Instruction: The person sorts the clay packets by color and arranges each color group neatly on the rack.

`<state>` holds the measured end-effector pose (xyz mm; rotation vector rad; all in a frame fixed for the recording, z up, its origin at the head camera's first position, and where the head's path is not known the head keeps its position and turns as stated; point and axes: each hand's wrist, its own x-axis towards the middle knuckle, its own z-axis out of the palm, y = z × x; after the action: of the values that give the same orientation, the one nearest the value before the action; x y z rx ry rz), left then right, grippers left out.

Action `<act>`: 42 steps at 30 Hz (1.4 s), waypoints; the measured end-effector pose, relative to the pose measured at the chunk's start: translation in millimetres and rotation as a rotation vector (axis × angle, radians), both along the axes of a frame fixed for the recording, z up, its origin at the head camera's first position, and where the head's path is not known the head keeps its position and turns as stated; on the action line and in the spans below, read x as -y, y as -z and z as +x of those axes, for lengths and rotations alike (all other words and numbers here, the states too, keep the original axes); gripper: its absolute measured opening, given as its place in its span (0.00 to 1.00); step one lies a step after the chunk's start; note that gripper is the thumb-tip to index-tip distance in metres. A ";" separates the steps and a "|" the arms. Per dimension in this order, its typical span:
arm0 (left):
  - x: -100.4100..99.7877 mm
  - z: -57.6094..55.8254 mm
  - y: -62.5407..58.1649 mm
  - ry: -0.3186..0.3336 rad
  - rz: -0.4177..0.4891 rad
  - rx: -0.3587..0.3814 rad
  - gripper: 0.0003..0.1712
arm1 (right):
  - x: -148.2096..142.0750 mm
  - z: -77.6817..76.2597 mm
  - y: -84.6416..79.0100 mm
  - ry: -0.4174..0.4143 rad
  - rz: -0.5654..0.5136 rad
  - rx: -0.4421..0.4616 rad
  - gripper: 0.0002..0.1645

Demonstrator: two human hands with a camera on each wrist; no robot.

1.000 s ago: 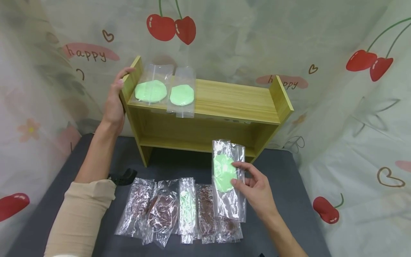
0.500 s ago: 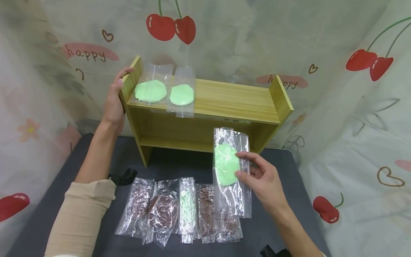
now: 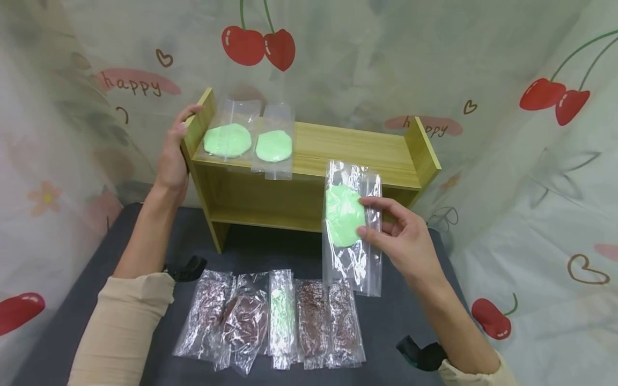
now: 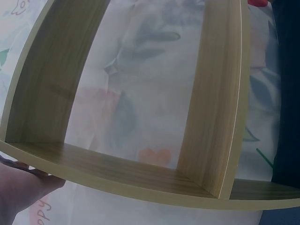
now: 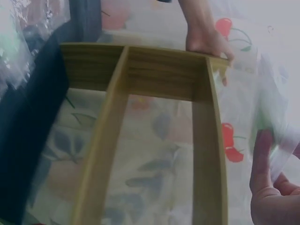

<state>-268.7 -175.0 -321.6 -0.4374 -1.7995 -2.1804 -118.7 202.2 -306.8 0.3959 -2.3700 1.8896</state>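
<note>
My left hand [image 3: 172, 155] grips the left side panel of a small wooden shelf [image 3: 354, 145], fingertips over its upper edge. In the right wrist view this hand [image 5: 206, 40] shows at the shelf's end. My right hand [image 3: 410, 236] pinches a clear plastic bag [image 3: 354, 268] by its right side, thumb and index finger at the edge of the pale green round slab [image 3: 345, 214] inside. The bag hangs in front of the shelf's right half, its top overlapping the upper board. Two similar bags with green slabs [image 3: 227, 140] [image 3: 273, 146] lie side by side at the upper board's left end.
On the dark table [image 3: 386, 332] in front, several clear bags lie in a row. Most hold brown contents [image 3: 246, 319]; a narrow one holds something green [image 3: 281, 316]. A cherry-printed curtain [image 3: 338, 64] surrounds the table behind and at both sides.
My right hand has lifted the bag with the green slab up and slightly right, from over the row of bags to the upper board's front. The left hand keeps its place on the shelf.
</note>
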 end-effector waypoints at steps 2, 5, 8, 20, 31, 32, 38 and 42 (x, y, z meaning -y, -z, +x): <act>0.0 -0.4 0.2 0.006 0.007 -0.002 0.27 | -0.1 -6.3 -5.7 -0.006 0.004 0.000 0.28; 0.0 -1.5 0.1 0.017 0.027 -0.007 0.26 | 0.1 -15.5 -14.0 0.000 0.026 0.003 0.28; 0.1 -2.0 0.0 0.022 0.041 -0.010 0.26 | 1.6 -25.6 -21.1 0.008 0.034 0.010 0.28; -2.0 -2.8 1.3 -0.003 0.032 0.009 0.26 | 7.7 -70.3 -40.1 0.063 0.098 0.005 0.26; -4.1 -2.7 -1.6 -0.019 -0.020 0.015 0.27 | 17.3 -99.5 -50.0 0.081 0.116 0.040 0.25; -3.7 -2.8 -1.5 -0.019 -0.021 0.013 0.27 | 19.4 -103.1 -50.7 0.088 0.131 0.052 0.25; -1.5 -2.8 -0.9 -0.015 -0.004 0.004 0.27 | 31.6 -124.5 -49.7 0.102 0.189 0.067 0.25; -0.9 -2.6 0.4 -0.015 0.004 0.004 0.27 | 36.6 -133.3 -46.1 0.097 0.209 0.059 0.25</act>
<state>-271.3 -174.2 -322.0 -0.4175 -1.7951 -2.1762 -252.0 165.6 -260.7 0.2377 -2.5842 1.6408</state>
